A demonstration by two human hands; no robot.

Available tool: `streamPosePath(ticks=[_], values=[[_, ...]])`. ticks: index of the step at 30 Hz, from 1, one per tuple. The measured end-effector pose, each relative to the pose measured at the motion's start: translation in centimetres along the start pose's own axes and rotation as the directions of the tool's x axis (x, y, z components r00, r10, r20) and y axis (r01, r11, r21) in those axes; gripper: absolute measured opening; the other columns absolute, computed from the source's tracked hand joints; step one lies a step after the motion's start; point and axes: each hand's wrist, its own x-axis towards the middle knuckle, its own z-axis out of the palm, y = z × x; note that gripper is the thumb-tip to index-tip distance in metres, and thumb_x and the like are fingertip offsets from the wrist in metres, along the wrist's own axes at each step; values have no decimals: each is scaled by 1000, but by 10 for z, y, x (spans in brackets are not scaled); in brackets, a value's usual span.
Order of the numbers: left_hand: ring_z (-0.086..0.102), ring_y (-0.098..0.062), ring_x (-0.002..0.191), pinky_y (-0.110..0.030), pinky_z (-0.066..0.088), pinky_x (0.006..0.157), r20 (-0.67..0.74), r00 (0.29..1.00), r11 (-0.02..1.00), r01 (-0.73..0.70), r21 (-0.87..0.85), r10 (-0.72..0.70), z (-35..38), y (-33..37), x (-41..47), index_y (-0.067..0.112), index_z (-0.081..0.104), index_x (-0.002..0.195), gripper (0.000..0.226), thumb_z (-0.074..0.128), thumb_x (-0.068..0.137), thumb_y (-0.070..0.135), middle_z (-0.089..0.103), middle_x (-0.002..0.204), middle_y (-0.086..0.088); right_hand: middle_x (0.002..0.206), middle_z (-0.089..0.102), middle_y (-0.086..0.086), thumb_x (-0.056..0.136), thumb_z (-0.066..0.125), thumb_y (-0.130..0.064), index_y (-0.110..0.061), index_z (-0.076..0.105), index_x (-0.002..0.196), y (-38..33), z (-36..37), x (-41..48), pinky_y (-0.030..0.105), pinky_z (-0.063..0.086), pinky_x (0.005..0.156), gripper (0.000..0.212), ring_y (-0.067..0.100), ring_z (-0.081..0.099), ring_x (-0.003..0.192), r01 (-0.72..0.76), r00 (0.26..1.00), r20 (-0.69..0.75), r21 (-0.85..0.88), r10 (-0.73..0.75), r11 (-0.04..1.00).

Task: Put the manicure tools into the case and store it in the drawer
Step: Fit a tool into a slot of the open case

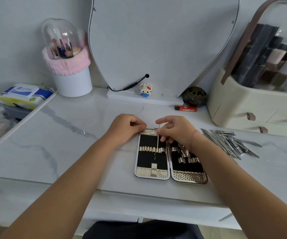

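Case (145, 172): 2 halves, shiny embossed gold-tone trim, matt black cloth-like lining. Thin pick (157, 141): pale metal. Loose manicure tools (232, 144): polished silver metal. Tabletop (80, 128): smooth, glossy, white marble look. Brush pot (73, 85): matt white, clear dome, fluffy pink cloth band (67, 64). Lighter (185, 108): glossy red plastic.

- case (154, 171): black lining; gold bands and ends embossed in a diamond pattern; silver rim.
- thin tool (158, 141): pale metal.
- manicure tools (230, 143): silver.
- tabletop (70, 128): white marble, grey veins.
- lighter (185, 108): red.
- brush holder (73, 83): white cup, pink fluffy band.
- wipes pack (25, 96): yellow, blue, white.
- figurine (145, 89): white, red bow, blue base.
- organiser (239, 107): cream, brown strap.
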Motion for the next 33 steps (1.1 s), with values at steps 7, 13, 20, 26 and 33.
streamPosePath(ticks=[7, 13, 20, 26, 33], values=[[61, -2, 79, -18, 42, 71, 5, 1000, 1000, -19, 9, 18, 0, 0, -1, 28, 72, 80, 5, 70, 80, 24, 67, 78, 19, 63, 51, -9, 93, 51, -29, -17, 69, 108, -1, 2, -3, 19, 39, 64, 26, 3, 45, 58, 63, 988, -128, -201, -90, 978], [58, 0, 76, -16, 40, 68, 4, 999, 999, -32, 34, 31, 0, -1, 0, 26, 73, 82, 4, 70, 80, 23, 65, 76, 20, 43, 44, -13, 97, 42, -31, -19, 69, 108, -9, -3, -7, 11, 29, 50, 32, -5, 44, 39, 17, 999, -36, -203, -24, 979], [61, -3, 79, -18, 42, 71, -3, 1000, 999, -26, 24, 26, 1, -2, 1, 25, 73, 82, 3, 71, 80, 25, 67, 77, 17, 56, 42, -2, 96, 43, -33, -1, 65, 105, -7, -3, -12, 10, 34, 49, 41, 3, 36, 43, 80, 997, 9, -277, -81, 957], [60, 1, 75, -15, 41, 68, -3, 1000, 1000, -18, 13, 18, 0, 0, 0, 29, 71, 76, 4, 72, 79, 26, 66, 75, 18, 59, 52, 2, 96, 42, -34, -22, 71, 103, -8, -3, -15, 15, 37, 51, 31, 5, 45, 52, 97, 995, 22, -320, -95, 943], [61, -3, 78, -19, 43, 70, -3, 1000, 1000, -15, 18, 15, 1, 0, 0, 28, 72, 78, 2, 70, 80, 27, 66, 76, 18, 87, 66, 8, 97, 39, -32, -21, 69, 107, -10, -2, -14, 18, 40, 65, 34, 9, 51, 70, 92, 996, 30, -384, -87, 919]])
